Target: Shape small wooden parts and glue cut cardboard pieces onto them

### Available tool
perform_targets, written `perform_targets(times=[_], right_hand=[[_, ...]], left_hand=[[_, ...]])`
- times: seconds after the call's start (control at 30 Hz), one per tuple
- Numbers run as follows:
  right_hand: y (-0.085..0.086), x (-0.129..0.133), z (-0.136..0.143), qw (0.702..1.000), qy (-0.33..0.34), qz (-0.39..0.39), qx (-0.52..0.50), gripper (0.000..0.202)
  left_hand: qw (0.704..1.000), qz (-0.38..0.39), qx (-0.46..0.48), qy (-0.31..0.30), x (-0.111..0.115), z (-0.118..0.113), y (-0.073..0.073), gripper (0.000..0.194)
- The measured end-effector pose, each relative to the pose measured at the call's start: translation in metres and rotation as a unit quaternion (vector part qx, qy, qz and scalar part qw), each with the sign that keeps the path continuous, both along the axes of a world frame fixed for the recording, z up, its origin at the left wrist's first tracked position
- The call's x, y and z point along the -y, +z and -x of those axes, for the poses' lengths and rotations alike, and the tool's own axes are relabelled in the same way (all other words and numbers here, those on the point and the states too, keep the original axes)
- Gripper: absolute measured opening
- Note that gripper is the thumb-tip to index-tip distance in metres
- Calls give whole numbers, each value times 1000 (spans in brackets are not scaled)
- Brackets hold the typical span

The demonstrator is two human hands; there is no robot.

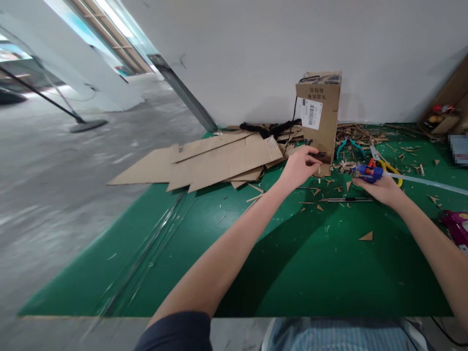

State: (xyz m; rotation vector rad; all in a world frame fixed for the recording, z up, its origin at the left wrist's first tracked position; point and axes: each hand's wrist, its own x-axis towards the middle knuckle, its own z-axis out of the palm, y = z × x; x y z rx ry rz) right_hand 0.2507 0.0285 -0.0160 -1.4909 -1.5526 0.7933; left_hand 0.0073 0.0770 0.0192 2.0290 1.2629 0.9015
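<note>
My left hand point(302, 165) is in front of the lower part of an upright cardboard box point(318, 112), its thumb and fingertips pinched together. A tiny pale sliver shows just under those fingertips; I cannot make out what it is. In my right hand point(382, 189) is a blue hot glue gun point(369, 172), its nozzle pointing left toward the box's base. From its rear a long translucent glue stick point(431, 183) reaches to the right. A utility knife point(345, 199) lies on the green table point(292, 273) just below the glue gun.
Flat cardboard sheets point(219, 158) are stacked at the left, overhanging the table edge. Teal pliers point(350, 143), yellow-handled scissors point(393, 170) and cardboard scraps lie right of the box. A magenta tool point(457, 226) is at the far right. A white wall point(256, 58) stands behind.
</note>
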Motion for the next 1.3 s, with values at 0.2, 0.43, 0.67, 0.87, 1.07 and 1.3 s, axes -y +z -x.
perform_targets(times=[0.2,0.43,0.67,0.87,1.07,1.3], right_hand=[[0,9,-4,997,-63,13,-36,28],[10,24,15,966,-30,74,-244,43],[13,29,22,965,-22,98,-244,44],[13,29,21,967,-13,97,-235,42],[14,30,23,960,-21,95,-261,45],[14,30,24,962,-36,105,-249,43]], left_hand=[[998,27,35,-40,2,0,8,32],[955,219,192,-63,15,-16,11,21],[923,276,265,-38,23,-25,11,19],[919,273,284,-27,24,-25,15,12],[908,282,308,-19,25,-25,16,8],[897,290,332,-22,25,-25,15,6]])
